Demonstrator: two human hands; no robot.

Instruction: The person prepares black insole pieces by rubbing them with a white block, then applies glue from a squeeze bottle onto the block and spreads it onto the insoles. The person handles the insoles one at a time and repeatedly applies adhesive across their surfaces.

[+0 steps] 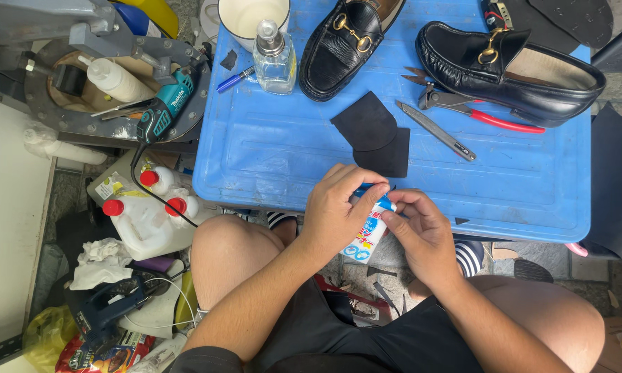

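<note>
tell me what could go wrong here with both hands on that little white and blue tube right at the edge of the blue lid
1. Both the left hand and right hand work the small tube over bare knees; anything squeezed out could land on skin.
2. The black patches lie just past the hands, so a drip might hit them.
3. The red-handled pliers and metal tool lie close by, so a reach could snag them.

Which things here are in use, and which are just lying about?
In use: small white tube with blue cap, held by left hand and right hand.

Lying about: two black loafers, black patches, red-handled pliers, glass bottle, power tool, white jugs.
</note>
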